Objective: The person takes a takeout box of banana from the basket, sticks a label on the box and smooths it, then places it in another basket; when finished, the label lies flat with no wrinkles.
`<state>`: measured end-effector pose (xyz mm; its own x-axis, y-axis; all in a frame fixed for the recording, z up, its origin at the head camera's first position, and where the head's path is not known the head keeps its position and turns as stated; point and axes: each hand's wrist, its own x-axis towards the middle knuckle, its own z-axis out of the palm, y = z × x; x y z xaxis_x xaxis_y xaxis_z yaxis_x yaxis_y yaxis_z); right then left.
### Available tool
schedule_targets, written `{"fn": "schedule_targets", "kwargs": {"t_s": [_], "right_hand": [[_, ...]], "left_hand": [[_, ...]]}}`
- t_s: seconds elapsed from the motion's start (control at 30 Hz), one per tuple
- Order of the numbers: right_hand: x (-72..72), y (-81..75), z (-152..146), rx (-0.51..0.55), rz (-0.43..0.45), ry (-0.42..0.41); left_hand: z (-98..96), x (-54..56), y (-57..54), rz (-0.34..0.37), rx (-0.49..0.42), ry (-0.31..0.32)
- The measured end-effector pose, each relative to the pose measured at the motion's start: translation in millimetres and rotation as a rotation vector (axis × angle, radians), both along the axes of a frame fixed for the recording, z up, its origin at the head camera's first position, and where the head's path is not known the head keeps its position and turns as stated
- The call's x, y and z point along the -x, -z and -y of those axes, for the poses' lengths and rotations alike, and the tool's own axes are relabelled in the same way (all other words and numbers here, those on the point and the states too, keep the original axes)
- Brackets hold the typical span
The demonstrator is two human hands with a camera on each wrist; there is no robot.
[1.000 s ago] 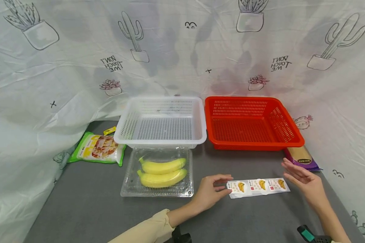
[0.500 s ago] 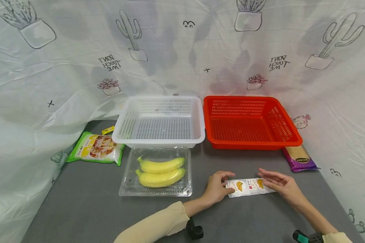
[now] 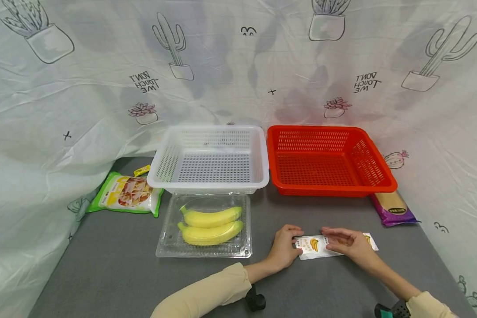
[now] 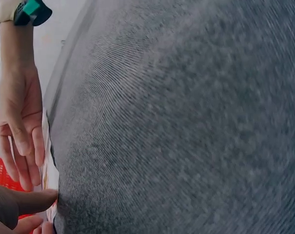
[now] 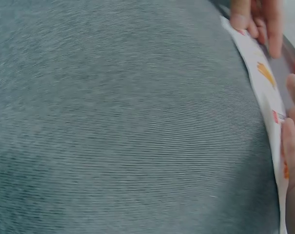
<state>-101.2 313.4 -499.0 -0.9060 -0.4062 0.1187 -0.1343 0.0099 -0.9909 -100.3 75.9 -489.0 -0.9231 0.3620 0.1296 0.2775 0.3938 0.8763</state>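
A white strip of banana stickers [image 3: 315,247], printed with yellow bananas, lies on the grey table in the head view. My left hand [image 3: 283,247] holds its left end, thumb on the near side and curled fingers on the far side. Over the strip's middle is my right hand [image 3: 353,248], its fingers loosely extended and its thumb apart from them, covering part of the print. In the right wrist view the right thumb [image 5: 289,139] lies against the strip [image 5: 262,80]; whether it presses cannot be told. Left of the hands, a clear plastic clamshell box [image 3: 164,240] contains two bananas [image 3: 212,232].
A white basket [image 3: 208,185] and a red basket [image 3: 334,190] stand side by side at the back. A green-edged food bag [image 3: 129,194] and a small yellow packet [image 3: 141,170] lie at the left. A purple package [image 3: 395,210] sits at the right, partly under the red basket.
My right hand has moved left from beyond the strip's right end to over its middle. The left hand stays at the left end, having shifted slightly. Boxes and baskets have not moved.
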Motion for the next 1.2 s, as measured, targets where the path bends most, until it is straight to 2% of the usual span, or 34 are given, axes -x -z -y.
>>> {"fn": "schedule_targets", "kwargs": {"t_s": [0.13, 0.3, 0.6, 0.7, 1.0, 1.2], "right_hand": [[-3.5, 1.7, 6.1, -0.002, -0.006, 0.04], [-8.0, 3.3, 14.4, -0.06, -0.038, 0.108], [-13.3, 8.7, 29.2, -0.252, -0.222, 0.237], [-13.1, 7.6, 32.1, -0.268, -0.241, 0.236], [-12.2, 3.0, 35.6, -0.278, -0.203, 0.226], [-10.9, 1.5, 36.6, -0.346, -0.251, 0.243]], "left_hand": [[-0.6, 2.7, 1.4, -0.016, 0.041, 0.016], [-2.2, 5.4, 1.1, -0.008, 0.071, 0.018], [-1.1, 3.2, -1.7, 0.014, 0.08, 0.018], [-0.2, 2.8, -2.7, 0.018, 0.08, 0.016], [-0.9, 3.1, -2.9, 0.032, 0.084, 0.012], [-1.3, 3.9, -2.2, 0.017, 0.086, 0.015]]}}
